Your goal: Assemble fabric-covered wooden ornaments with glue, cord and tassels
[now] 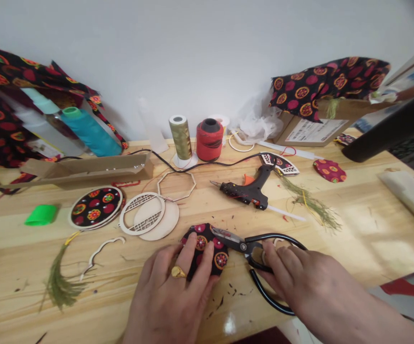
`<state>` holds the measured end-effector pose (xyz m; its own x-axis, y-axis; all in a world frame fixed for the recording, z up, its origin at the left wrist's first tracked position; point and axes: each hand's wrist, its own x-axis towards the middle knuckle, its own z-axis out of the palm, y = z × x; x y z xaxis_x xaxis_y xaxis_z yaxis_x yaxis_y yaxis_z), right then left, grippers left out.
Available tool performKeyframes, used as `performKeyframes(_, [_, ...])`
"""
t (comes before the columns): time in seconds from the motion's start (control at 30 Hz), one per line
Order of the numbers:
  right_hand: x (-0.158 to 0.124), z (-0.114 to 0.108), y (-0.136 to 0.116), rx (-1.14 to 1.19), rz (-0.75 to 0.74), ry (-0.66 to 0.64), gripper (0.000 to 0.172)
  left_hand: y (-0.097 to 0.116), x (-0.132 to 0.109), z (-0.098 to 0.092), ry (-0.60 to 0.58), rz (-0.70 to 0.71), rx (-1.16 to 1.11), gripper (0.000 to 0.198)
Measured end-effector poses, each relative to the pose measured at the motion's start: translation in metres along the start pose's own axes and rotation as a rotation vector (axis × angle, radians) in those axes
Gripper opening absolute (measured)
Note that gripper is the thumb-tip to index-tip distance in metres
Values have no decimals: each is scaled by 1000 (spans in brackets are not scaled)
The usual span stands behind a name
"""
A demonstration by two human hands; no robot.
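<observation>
My left hand point(178, 282), with a gold ring on it, holds a black fabric piece point(221, 260) printed with red and orange round motifs, two fingers lying on top. The thumb is hidden. In my right hand point(310, 282) is a pair of scissors point(243, 247) with black-coated loop handles. Its blades reach to the upper right edge of the fabric, and they look nearly closed. Small dark scraps point(221, 302) lie on the wood between the hands. Behind the scissors a black hot glue gun point(248, 191) rests on its side with a glue stick in it.
Left on the wooden table point(113, 310) are a round fabric-covered disc point(95, 208), a green tassel point(61, 282) and wooden frames point(142, 213). Thread spools point(209, 141) stand by the wall. A cardboard box point(314, 125) and a black cylinder point(389, 124) are at right.
</observation>
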<state>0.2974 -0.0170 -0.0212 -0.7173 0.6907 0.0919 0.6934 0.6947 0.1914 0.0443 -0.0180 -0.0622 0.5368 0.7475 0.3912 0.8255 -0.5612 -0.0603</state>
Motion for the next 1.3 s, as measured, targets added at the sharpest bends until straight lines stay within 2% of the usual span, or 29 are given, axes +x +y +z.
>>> performKeyframes(0.1, [1,0,-1,-52,-12,17,22,-1,-1,-1,11,-6,11,40])
performKeyframes(0.33, [8,-3,-5,-237,-72,29,28,-3,-4,3,-43,18,25,48])
performKeyframes(0.57, [7,-2,-7,-245,-67,20,30,-3,-5,3,-60,-11,9,47])
performKeyframes(0.67, [8,-1,-4,-86,-8,39,30,-2,-4,2,-69,-16,-8,46])
performKeyframes(0.77, [6,-6,4,171,179,122,31,-1,-3,2,-22,-41,-20,42])
performKeyframes(0.87, [0,-16,13,566,457,184,26,0,-2,2,-4,-35,-22,40])
performKeyframes(0.97, [-8,-24,16,1053,641,93,31,-1,-3,2,-26,-3,7,43])
performKeyframes(1.03, [-10,-27,13,1285,676,48,34,-1,-3,2,-35,-6,0,43])
performKeyframes(1.1, [-12,-27,7,1406,661,60,32,-1,-2,2,-37,-21,-20,40])
performKeyframes(1.2, [-18,-22,-1,1448,563,67,29,0,0,0,-21,-44,-37,35])
performKeyframes(1.3, [-28,-13,-5,1357,515,-29,33,0,0,-2,-15,-39,-37,35])
